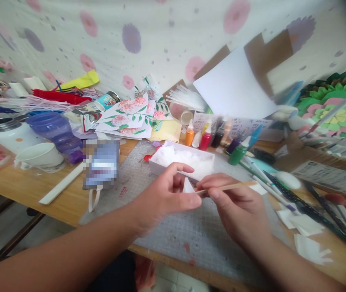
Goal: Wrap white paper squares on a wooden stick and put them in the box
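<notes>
Over grey mat [173, 239], left hand [169, 192] pinching half-hidden paper scrap [188, 186], right hand [236, 207] gripping blurred wooden stick [236, 186]

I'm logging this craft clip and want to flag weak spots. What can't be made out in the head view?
All in the head view:
- white paper piece: mostly covered by the fingers of the left hand, shape unclear.
- wooden stick in the right hand: its left end is hidden where the hands meet.
- card on the mat: pixelated, unreadable.
- printed sheet at right: text too small and blurred.
</notes>
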`<state>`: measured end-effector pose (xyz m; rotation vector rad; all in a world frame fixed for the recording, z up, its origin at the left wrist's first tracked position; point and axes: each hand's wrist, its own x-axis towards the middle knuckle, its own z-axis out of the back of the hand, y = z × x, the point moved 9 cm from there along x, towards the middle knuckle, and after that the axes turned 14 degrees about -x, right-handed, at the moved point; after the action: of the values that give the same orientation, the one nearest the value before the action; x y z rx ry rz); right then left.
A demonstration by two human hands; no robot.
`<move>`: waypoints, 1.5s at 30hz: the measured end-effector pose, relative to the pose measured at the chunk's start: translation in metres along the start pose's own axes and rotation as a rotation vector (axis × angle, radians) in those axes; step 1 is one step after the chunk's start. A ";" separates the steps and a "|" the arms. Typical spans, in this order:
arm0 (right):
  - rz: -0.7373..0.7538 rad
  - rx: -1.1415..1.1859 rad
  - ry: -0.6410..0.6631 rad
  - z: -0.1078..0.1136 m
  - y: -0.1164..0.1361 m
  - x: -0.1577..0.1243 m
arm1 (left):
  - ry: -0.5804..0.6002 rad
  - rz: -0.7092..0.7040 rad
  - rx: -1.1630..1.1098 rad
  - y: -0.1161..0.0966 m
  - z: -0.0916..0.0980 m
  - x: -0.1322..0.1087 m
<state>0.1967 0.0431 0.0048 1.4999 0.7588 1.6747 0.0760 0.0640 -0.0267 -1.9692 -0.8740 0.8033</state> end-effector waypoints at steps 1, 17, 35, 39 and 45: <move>0.035 -0.060 0.003 0.000 0.005 0.001 | -0.010 -0.032 0.075 -0.001 -0.001 0.001; 0.117 -0.075 -0.025 0.006 0.014 -0.002 | 0.036 -0.150 0.218 -0.014 0.001 0.000; 0.123 -0.022 0.046 0.005 0.023 0.000 | 0.115 -0.027 0.099 -0.007 -0.004 -0.004; 0.121 0.003 0.040 0.006 0.022 0.000 | 0.126 -0.015 0.107 -0.005 -0.005 -0.004; 0.120 -0.032 0.045 0.006 0.023 0.000 | 0.115 -0.010 0.121 -0.006 -0.005 -0.004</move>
<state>0.1991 0.0302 0.0249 1.5166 0.6737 1.8062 0.0757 0.0613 -0.0182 -1.8837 -0.7500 0.7124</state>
